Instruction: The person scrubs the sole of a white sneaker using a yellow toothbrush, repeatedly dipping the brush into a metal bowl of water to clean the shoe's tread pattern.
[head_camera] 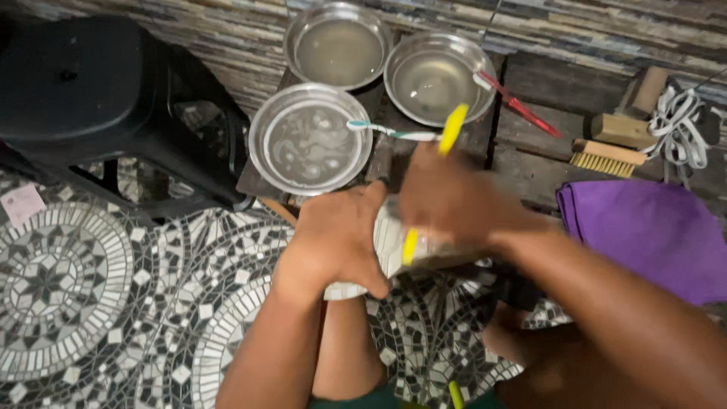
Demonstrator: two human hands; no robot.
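From my remote seat I see my left hand closed around a pale white shoe-like object, thumb over its top edge, just below the middle of the view. My right hand is wrapped around a yellow-handled brush; the handle sticks out toward 12 o'clock and shows again under the fist, against the white object. The motion blur hides the bristles.

At 12 o'clock stand three round steel bowls of cloudy water. A white-and-teal toothbrush rests across the nearest bowl's rim, and a red-handled toothbrush leans in the right one. At 3 o'clock lies a purple cloth, a wooden scrub brush above it. At 10 o'clock is a black plastic stool.
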